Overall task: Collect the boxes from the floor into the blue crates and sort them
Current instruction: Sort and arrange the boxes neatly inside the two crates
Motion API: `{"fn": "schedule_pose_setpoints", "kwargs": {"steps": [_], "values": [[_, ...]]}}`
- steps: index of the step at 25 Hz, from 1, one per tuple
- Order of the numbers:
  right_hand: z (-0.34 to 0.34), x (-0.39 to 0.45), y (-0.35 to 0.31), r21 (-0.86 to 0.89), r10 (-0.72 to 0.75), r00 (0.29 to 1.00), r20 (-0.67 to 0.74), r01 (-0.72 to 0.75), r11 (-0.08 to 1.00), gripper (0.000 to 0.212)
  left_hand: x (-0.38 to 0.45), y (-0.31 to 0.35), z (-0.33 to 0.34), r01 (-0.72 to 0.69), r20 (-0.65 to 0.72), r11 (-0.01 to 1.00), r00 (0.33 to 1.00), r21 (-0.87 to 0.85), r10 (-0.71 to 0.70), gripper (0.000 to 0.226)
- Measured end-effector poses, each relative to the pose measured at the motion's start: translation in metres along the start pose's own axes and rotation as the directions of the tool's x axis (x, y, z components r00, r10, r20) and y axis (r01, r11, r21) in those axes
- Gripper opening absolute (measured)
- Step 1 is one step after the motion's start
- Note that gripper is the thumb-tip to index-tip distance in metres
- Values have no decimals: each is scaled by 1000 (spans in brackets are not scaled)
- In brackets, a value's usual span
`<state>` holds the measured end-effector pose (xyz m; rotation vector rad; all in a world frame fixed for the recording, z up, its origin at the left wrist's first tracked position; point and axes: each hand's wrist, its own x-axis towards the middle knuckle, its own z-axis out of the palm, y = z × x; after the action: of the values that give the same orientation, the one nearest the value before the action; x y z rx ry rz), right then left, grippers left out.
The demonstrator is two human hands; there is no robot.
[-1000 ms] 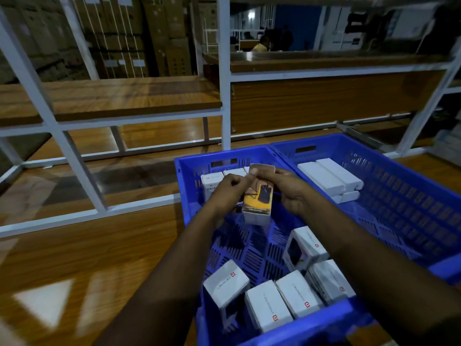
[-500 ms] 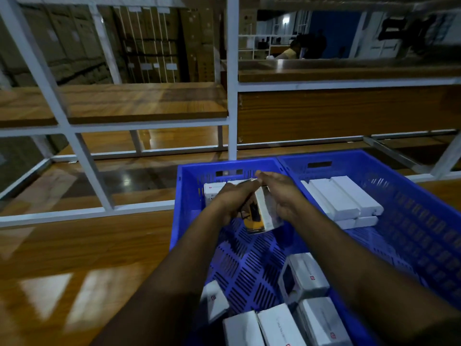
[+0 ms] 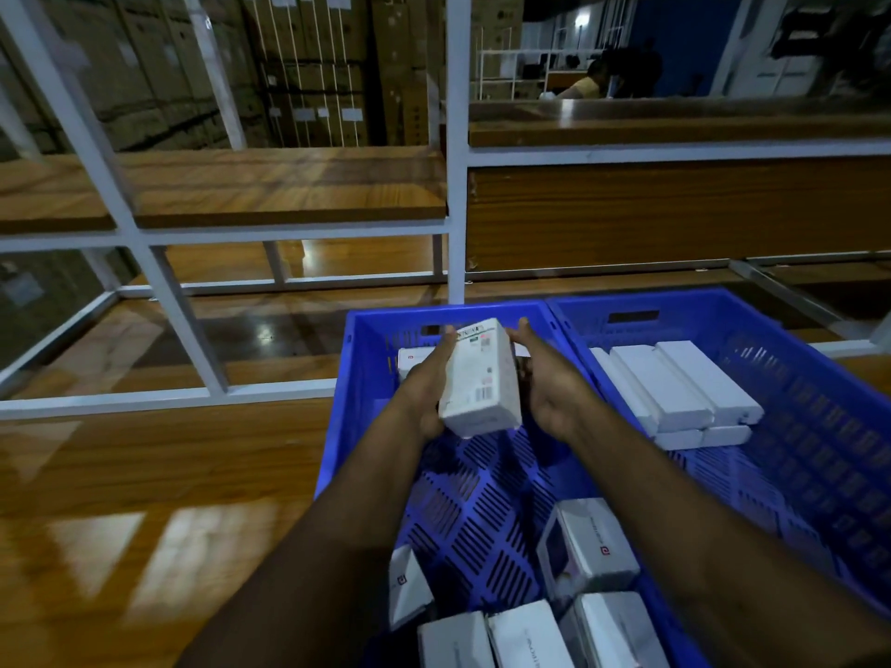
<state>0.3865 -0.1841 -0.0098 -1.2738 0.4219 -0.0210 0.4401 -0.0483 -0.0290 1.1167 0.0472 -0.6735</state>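
One white box [image 3: 479,378] with printed labels and a barcode is held between both hands at the middle of the frame, over the far end of the left blue crate [image 3: 366,402]. The left hand [image 3: 426,383] grips it along its left side, fingers curled under and up its far edge. The right hand [image 3: 549,383] sits just beside its right side with the fingers fairly straight; whether the palm touches the box cannot be told.

Behind the held box, at the crate's far wall, another white box [image 3: 414,361] lies partly hidden by the left hand. At the lower centre of the frame, several more white boxes [image 3: 586,554] lie jumbled on the crate's slotted floor. The right blue crate [image 3: 819,426] stands touching the first; in it a neat stack of plain white boxes [image 3: 675,392] lies side by side in two layers.

Both crates rest on a glossy wooden surface [image 3: 120,474]. A white metal shelf frame [image 3: 455,185] with wooden boards fills the upper half of the frame, with cardboard cartons [image 3: 308,65] stacked at the upper left.
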Motion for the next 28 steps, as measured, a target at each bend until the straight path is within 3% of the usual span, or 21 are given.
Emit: {"fn": "schedule_pose_setpoints", "kwargs": {"steps": [2,4,6,10,13,15,21,25,28], "values": [[-3,1,-1,17,-78,997,14,78,997,33,2,-1,-2,-10,-13,1000,1000,5,10,47],[-4,-1,0,-10,-125,992,26,125,992,45,4,-4,0,-19,0,997,1000,71,19,37],[-2,-4,3,-49,-97,993,69,100,994,53,4,-6,6,-15,30,987,999,159,10,32],[-3,-7,5,-16,-8,977,212,12,1000,50,6,-9,6,-1,-11,973,1000,231,3,32],[-4,-5,2,-66,-62,996,68,66,996,60,6,-8,2,-22,-70,989,997,149,32,48],[-2,-4,3,-98,-143,989,-48,138,986,51,3,-5,6,-16,-59,991,998,131,24,57],[3,-5,4,-119,-148,989,22,149,982,35,4,-6,1,-22,19,973,1000,232,18,55],[-15,-4,-4,-320,-142,985,96,165,933,48,3,-3,-3,-33,44,972,999,235,23,62],[-33,-1,-20,-592,-136,957,255,265,761,72,-3,2,0,-93,-6,948,995,305,99,41]]}}
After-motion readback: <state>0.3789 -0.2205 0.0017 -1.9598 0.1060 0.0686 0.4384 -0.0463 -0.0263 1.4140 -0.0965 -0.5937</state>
